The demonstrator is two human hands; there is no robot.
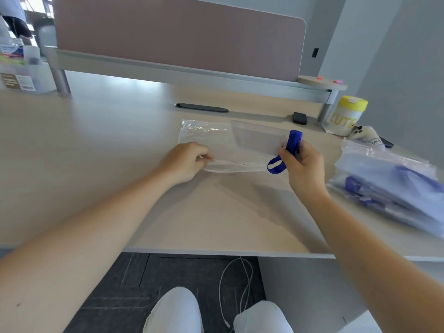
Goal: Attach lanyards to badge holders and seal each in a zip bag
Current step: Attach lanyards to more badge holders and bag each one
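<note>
Fingers of left hand [186,162] pinch zip bag [216,145] edge; right hand [301,164] grips folded blue lanyard [292,145] beside bag, on desk [96,140].

On the desk [96,164], a zip bag [216,143] lies in the middle, with the left hand [185,162] pinching its near edge and the right hand [302,164] holding a lanyard [292,147] at its right end. A pile of filled bags [389,188] lies to the right. Behind them stands a canister [346,115], and a partition [177,34] runs along the desk's far edge.
</note>
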